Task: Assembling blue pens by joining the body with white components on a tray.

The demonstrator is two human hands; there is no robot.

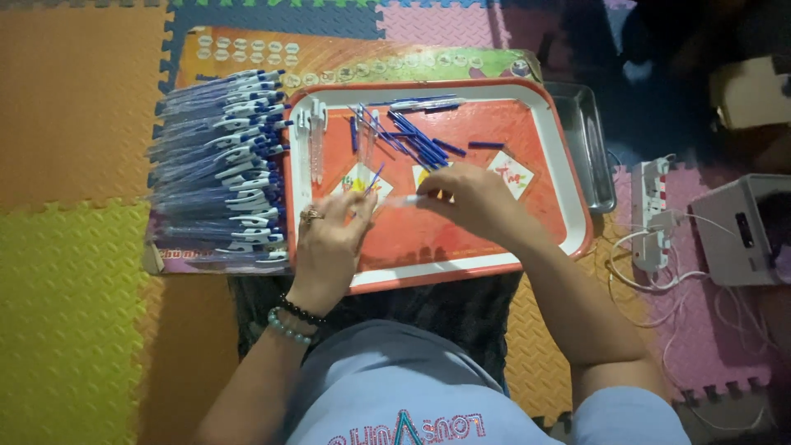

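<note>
My left hand (329, 239), with a ring and bead bracelets, holds a thin blue refill (375, 176) over the orange tray (494, 231). My right hand (474, 198) grips a clear pen barrel (404, 200) that points toward the left hand. The two hands are close together above the tray's middle. Loose blue pen parts (416, 136) lie in a heap at the tray's far side. A few clear barrels (314, 136) lie at the tray's left edge.
A large stack of assembled blue-and-white pens (222, 165) lies on a board left of the tray. A metal tray (589, 140) sticks out at the right. A white power strip (651, 214) with cables and a grey box (741, 231) sit further right on the foam mats.
</note>
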